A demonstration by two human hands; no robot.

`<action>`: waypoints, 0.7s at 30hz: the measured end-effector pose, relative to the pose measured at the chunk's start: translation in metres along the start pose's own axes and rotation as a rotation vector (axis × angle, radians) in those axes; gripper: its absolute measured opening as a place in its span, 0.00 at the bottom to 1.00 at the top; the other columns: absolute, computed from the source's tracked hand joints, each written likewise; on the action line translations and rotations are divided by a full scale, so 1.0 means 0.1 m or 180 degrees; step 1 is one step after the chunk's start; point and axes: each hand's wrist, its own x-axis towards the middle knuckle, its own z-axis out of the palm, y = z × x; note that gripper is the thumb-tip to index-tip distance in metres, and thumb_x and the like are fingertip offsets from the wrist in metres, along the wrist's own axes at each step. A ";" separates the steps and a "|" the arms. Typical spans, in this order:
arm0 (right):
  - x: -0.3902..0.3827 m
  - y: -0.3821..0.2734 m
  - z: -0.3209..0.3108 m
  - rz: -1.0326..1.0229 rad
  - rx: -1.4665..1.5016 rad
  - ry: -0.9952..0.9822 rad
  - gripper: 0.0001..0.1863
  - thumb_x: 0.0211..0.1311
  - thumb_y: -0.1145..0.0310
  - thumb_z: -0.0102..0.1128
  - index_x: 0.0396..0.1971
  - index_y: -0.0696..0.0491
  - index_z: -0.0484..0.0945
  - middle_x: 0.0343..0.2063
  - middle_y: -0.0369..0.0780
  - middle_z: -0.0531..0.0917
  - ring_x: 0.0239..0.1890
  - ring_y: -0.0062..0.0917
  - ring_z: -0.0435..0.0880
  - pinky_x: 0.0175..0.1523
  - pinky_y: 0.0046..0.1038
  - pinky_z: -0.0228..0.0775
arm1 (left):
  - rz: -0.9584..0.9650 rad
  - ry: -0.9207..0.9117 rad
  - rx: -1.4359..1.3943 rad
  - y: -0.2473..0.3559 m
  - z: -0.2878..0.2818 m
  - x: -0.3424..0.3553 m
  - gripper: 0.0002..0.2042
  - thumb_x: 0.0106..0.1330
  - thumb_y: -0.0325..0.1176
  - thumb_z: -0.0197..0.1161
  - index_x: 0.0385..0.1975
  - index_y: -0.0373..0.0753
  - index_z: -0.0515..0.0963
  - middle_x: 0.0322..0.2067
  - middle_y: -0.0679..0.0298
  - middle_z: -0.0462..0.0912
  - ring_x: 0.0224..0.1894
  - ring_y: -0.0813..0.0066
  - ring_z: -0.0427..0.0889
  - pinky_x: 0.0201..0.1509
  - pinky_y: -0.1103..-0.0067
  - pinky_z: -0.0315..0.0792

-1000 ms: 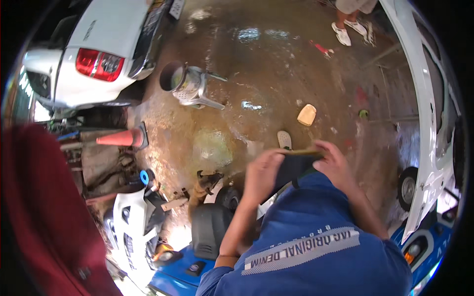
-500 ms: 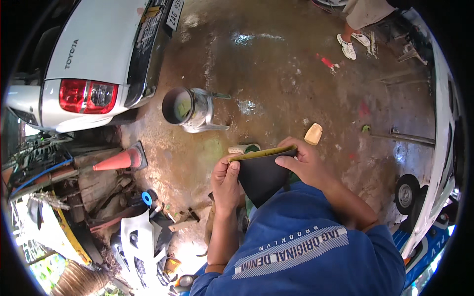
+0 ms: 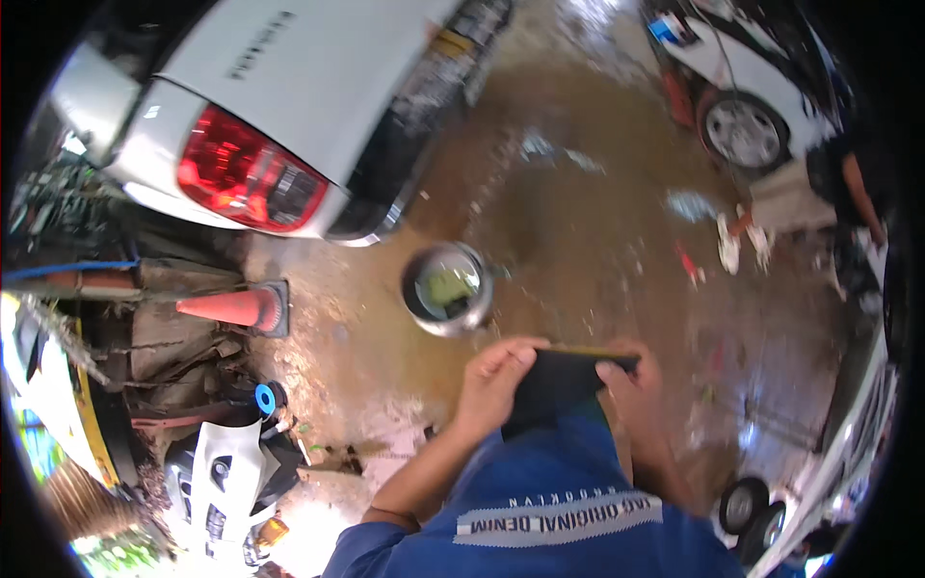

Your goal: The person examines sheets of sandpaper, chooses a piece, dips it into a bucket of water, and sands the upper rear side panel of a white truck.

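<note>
I have the black sheet (image 3: 557,390) up in front of the blue shirt (image 3: 559,482), held at its far edge by both hands. The left hand (image 3: 493,385) pinches one corner, its thumb lying on the black face; the right hand (image 3: 631,380) grips the opposite end the same way, thumb on top and the other fingers mostly hidden behind. A thin yellowish strip (image 3: 590,351) shows along that held edge; whether it is the sheet's reverse or a separate backing, I can't tell.

I judge the piece light and fairly bendable, more likely to flop or crease than to break, since its near part hangs down toward the shirt. The matte face doesn't look slippery to me. I'd take it by the two upper corners, thumbs flat, keeping the edge taut.

Beyond the left hand sits a round metal pot (image 3: 474,320), open at the top. In it I make out a pale greenish patch (image 3: 449,283), cloth or cloudy liquid, I can't say which, and a small dark lump (image 3: 456,307) near the close side. I see no lid on it.
</note>
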 end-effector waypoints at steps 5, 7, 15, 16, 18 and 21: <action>0.72 -0.37 0.43 -0.0932 0.0032 -0.0914 0.14 0.59 0.79 0.60 0.46 0.60 0.75 0.43 0.39 0.78 0.45 0.23 0.77 0.52 0.26 0.70 | 0.1004 0.0386 0.0375 0.42 -0.22 0.46 0.10 0.75 0.32 0.54 0.43 0.34 0.80 0.39 0.66 0.81 0.44 0.80 0.77 0.52 0.82 0.69; 0.84 -0.52 0.59 -0.0702 -0.0021 -0.1009 0.13 0.60 0.74 0.61 0.45 0.60 0.77 0.41 0.41 0.79 0.43 0.24 0.78 0.50 0.27 0.70 | 0.0984 0.0649 0.0211 0.53 -0.33 0.54 0.10 0.75 0.31 0.53 0.42 0.33 0.79 0.39 0.65 0.81 0.44 0.80 0.76 0.52 0.81 0.69; 1.72 -1.00 1.14 -0.1998 -0.0733 -0.2236 0.11 0.63 0.71 0.57 0.38 0.63 0.81 0.34 0.45 0.84 0.36 0.31 0.83 0.43 0.28 0.73 | 0.1192 0.1108 0.0398 1.04 -0.85 0.67 0.09 0.76 0.32 0.53 0.42 0.35 0.78 0.37 0.69 0.78 0.43 0.82 0.74 0.52 0.82 0.68; 1.72 -1.02 1.17 -0.1907 -0.0851 -0.2280 0.11 0.63 0.71 0.57 0.37 0.64 0.82 0.34 0.46 0.84 0.35 0.32 0.84 0.41 0.28 0.74 | 0.1259 0.1138 0.0361 1.07 -0.89 0.68 0.09 0.76 0.32 0.53 0.42 0.35 0.77 0.38 0.69 0.78 0.44 0.83 0.74 0.52 0.82 0.68; 1.75 -1.04 1.30 -0.2087 -0.0829 -0.2242 0.10 0.63 0.72 0.57 0.36 0.64 0.82 0.33 0.46 0.84 0.34 0.31 0.84 0.41 0.28 0.74 | 0.1287 0.1172 0.0398 1.11 -0.99 0.70 0.09 0.76 0.32 0.53 0.42 0.35 0.77 0.38 0.69 0.78 0.44 0.83 0.74 0.52 0.82 0.68; 1.72 -1.02 1.49 -0.2149 -0.0787 -0.2003 0.10 0.63 0.71 0.57 0.34 0.64 0.82 0.30 0.46 0.85 0.33 0.29 0.84 0.40 0.27 0.74 | 0.1361 0.1125 0.0588 1.18 -1.17 0.76 0.09 0.76 0.32 0.52 0.43 0.35 0.77 0.39 0.69 0.78 0.46 0.82 0.75 0.53 0.82 0.68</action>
